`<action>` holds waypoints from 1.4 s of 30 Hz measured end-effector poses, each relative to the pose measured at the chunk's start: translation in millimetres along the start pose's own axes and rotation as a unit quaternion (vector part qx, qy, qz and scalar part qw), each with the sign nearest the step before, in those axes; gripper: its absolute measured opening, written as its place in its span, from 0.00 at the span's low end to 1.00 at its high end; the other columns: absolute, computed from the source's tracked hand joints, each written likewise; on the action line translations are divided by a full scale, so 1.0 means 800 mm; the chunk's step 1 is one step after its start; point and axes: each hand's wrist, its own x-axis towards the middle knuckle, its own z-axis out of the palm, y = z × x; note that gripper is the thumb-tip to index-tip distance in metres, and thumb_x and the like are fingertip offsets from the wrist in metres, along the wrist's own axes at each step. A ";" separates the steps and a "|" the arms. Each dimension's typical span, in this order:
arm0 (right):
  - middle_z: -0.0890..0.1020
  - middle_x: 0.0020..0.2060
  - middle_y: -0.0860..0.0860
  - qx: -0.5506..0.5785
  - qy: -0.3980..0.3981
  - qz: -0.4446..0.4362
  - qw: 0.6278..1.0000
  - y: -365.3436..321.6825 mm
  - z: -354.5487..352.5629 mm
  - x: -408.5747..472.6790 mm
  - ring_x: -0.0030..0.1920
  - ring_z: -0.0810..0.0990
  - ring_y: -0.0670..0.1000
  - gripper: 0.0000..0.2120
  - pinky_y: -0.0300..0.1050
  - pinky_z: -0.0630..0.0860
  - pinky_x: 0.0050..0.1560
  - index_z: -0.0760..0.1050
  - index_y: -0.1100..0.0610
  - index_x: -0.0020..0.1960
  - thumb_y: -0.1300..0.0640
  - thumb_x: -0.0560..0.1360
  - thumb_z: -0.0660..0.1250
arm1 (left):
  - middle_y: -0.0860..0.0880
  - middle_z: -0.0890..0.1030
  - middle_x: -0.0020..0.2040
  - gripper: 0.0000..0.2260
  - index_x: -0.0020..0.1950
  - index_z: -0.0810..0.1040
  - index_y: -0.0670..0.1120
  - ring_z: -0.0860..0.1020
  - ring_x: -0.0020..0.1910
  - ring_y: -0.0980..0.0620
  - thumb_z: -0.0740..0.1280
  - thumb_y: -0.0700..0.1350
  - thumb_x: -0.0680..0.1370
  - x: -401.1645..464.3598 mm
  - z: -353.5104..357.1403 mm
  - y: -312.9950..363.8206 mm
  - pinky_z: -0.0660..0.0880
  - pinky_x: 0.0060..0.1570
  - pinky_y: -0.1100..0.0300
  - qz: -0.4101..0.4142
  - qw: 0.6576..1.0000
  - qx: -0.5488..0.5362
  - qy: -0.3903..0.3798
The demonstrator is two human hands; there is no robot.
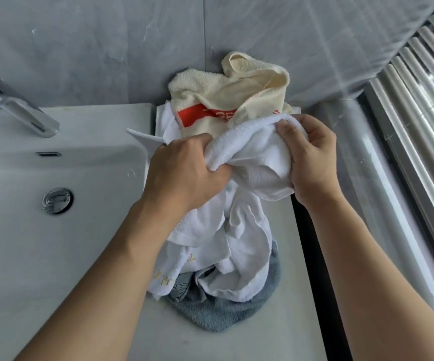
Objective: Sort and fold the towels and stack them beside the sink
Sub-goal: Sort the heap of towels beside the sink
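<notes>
Head view, the only one here: both hands are bunched into the same white towel (249, 157). The left hand (184, 175) clenches a thick wad of it, and the right hand (312, 162) pinches a rolled edge with the thumb on top. That towel sits between the hands and trails down toward the wrists into more white cloth, so I can't tell if that's one towel or two.

Just beyond the knuckles there's a cream towel (226, 97) with a red band, crumpled against the wall. Under the forearms a grey-blue towel (226, 313) lies at the bottom of the heap on the worktop (270, 342). The sink (54, 230) is off to the left of the left hand.

Handling-wise it looks like soft, light terry, totally floppy with zero stiffness, and grippy rather than slippery. I'd guess a fistful in the middle just drags the tangle along. Better to hunt for a hem and slide out to two corners so it hangs flat. Nothing fragile.
</notes>
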 end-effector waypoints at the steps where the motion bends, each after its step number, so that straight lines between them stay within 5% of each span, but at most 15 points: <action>1: 0.82 0.38 0.55 -0.004 -0.004 0.008 1.000 0.001 0.000 -0.004 0.41 0.80 0.54 0.06 0.52 0.77 0.43 0.81 0.57 0.42 0.55 0.74 0.67 | 0.54 0.75 0.31 0.07 0.38 0.74 0.50 0.72 0.31 0.56 0.69 0.50 0.71 -0.004 -0.003 -0.001 0.63 0.32 0.60 -0.003 1.000 -0.002 -0.018; 5: 0.82 0.41 0.52 -0.140 -0.014 0.111 0.984 0.029 0.001 -0.018 0.45 0.80 0.52 0.13 0.50 0.76 0.46 0.80 0.59 0.47 0.53 0.72 0.60 | 0.56 0.77 0.36 0.06 0.41 0.74 0.52 0.76 0.37 0.54 0.66 0.53 0.72 -0.011 0.015 -0.021 0.65 0.36 0.58 -0.003 0.990 0.067 -0.124; 8: 0.79 0.57 0.55 -0.407 -0.103 0.146 0.896 0.073 0.001 -0.042 0.56 0.76 0.58 0.18 0.49 0.71 0.50 0.73 0.53 0.66 0.56 0.78 0.57 | 0.51 0.77 0.59 0.18 0.59 0.74 0.53 0.74 0.61 0.45 0.66 0.58 0.72 -0.035 0.077 -0.064 0.69 0.55 0.50 -0.006 0.974 0.165 -0.157; 10: 0.70 0.67 0.56 -0.510 -0.227 0.141 0.818 0.112 0.008 -0.074 0.63 0.70 0.61 0.25 0.53 0.70 0.60 0.61 0.53 0.75 0.59 0.79 0.55 | 0.48 0.63 0.75 0.37 0.76 0.58 0.54 0.60 0.75 0.44 0.65 0.66 0.72 -0.069 0.125 -0.097 0.61 0.70 0.42 -0.037 0.944 0.193 -0.264; 13: 0.57 0.73 0.52 -0.596 -0.266 0.151 0.742 0.161 0.022 -0.121 0.69 0.61 0.59 0.33 0.55 0.64 0.67 0.47 0.51 0.79 0.58 0.77 0.56 | 0.46 0.46 0.81 0.47 0.78 0.39 0.53 0.45 0.79 0.42 0.62 0.72 0.70 -0.104 0.175 -0.125 0.53 0.74 0.37 -0.031 0.933 0.217 -0.287; 17: 0.56 0.71 0.52 -0.599 -0.236 0.149 0.751 0.182 0.020 -0.116 0.67 0.64 0.60 0.37 0.55 0.62 0.67 0.45 0.49 0.79 0.57 0.75 0.60 | 0.47 0.50 0.79 0.48 0.76 0.41 0.56 0.46 0.79 0.41 0.64 0.72 0.67 -0.088 0.183 -0.126 0.56 0.71 0.33 -0.019 0.945 0.197 -0.260; 21: 0.62 0.69 0.53 -0.603 -0.250 0.166 0.739 0.161 0.023 -0.087 0.67 0.64 0.60 0.29 0.54 0.58 0.69 0.58 0.48 0.76 0.58 0.76 0.56 | 0.48 0.50 0.78 0.48 0.77 0.40 0.56 0.46 0.79 0.44 0.65 0.71 0.68 -0.074 0.170 -0.121 0.54 0.72 0.34 -0.038 0.932 0.195 -0.303; 24: 0.71 0.64 0.52 -0.501 -0.165 0.217 0.821 0.115 0.029 -0.050 0.65 0.67 0.58 0.23 0.51 0.64 0.66 0.73 0.48 0.67 0.60 0.75 0.54 | 0.49 0.53 0.78 0.50 0.80 0.44 0.55 0.51 0.78 0.44 0.69 0.67 0.67 -0.046 0.133 -0.096 0.57 0.72 0.37 -0.112 0.890 0.161 -0.412; 27: 0.74 0.61 0.52 -0.384 -0.070 0.174 0.904 0.074 0.026 -0.017 0.59 0.74 0.54 0.21 0.47 0.71 0.58 0.75 0.54 0.64 0.62 0.73 0.56 | 0.47 0.66 0.73 0.35 0.74 0.64 0.53 0.70 0.67 0.43 0.69 0.65 0.71 -0.012 0.088 -0.066 0.72 0.62 0.45 -0.140 0.872 0.105 -0.456; 29: 0.76 0.56 0.51 -0.357 -0.031 0.153 0.921 0.057 0.021 0.004 0.56 0.74 0.53 0.18 0.43 0.69 0.50 0.73 0.56 0.62 0.61 0.74 0.57 | 0.46 0.75 0.67 0.20 0.64 0.74 0.51 0.77 0.55 0.46 0.65 0.60 0.76 0.010 0.063 -0.053 0.76 0.53 0.50 -0.136 0.914 0.068 -0.376; 31: 0.75 0.51 0.50 -0.345 0.007 0.146 0.927 0.047 0.016 0.024 0.51 0.73 0.53 0.12 0.42 0.67 0.42 0.71 0.56 0.56 0.60 0.74 0.58 | 0.48 0.74 0.69 0.21 0.70 0.71 0.50 0.77 0.58 0.47 0.62 0.56 0.78 0.031 0.048 -0.050 0.76 0.55 0.50 -0.125 0.955 0.054 -0.262; 33: 0.71 0.51 0.48 -0.344 0.048 0.134 0.928 0.039 0.011 0.043 0.52 0.71 0.52 0.10 0.45 0.69 0.48 0.69 0.55 0.55 0.58 0.74 0.59 | 0.50 0.70 0.72 0.24 0.74 0.66 0.51 0.73 0.65 0.46 0.62 0.53 0.79 0.051 0.041 -0.048 0.73 0.58 0.51 -0.098 0.977 0.037 -0.184; 36: 0.70 0.56 0.51 -0.337 0.068 0.154 0.926 0.038 0.007 0.079 0.62 0.69 0.55 0.17 0.53 0.66 0.66 0.69 0.55 0.62 0.51 0.76 0.62 | 0.48 0.68 0.72 0.24 0.73 0.68 0.50 0.67 0.69 0.44 0.64 0.53 0.78 0.090 0.046 -0.048 0.69 0.60 0.50 -0.065 0.985 0.027 -0.157; 40: 0.75 0.61 0.55 -0.337 0.053 0.232 0.911 0.046 0.011 0.138 0.64 0.70 0.60 0.29 0.58 0.69 0.64 0.72 0.57 0.64 0.41 0.69 0.61 | 0.49 0.75 0.62 0.28 0.61 0.76 0.50 0.70 0.66 0.42 0.61 0.68 0.71 0.143 0.077 -0.052 0.69 0.63 0.48 -0.038 0.987 0.033 -0.152; 42: 0.74 0.62 0.55 -0.370 0.045 0.248 0.894 0.054 0.013 0.161 0.65 0.67 0.59 0.29 0.58 0.69 0.65 0.71 0.57 0.65 0.41 0.70 0.60 | 0.48 0.71 0.67 0.33 0.66 0.72 0.49 0.66 0.69 0.42 0.64 0.70 0.71 0.156 0.097 -0.051 0.64 0.66 0.47 -0.050 0.987 0.052 -0.141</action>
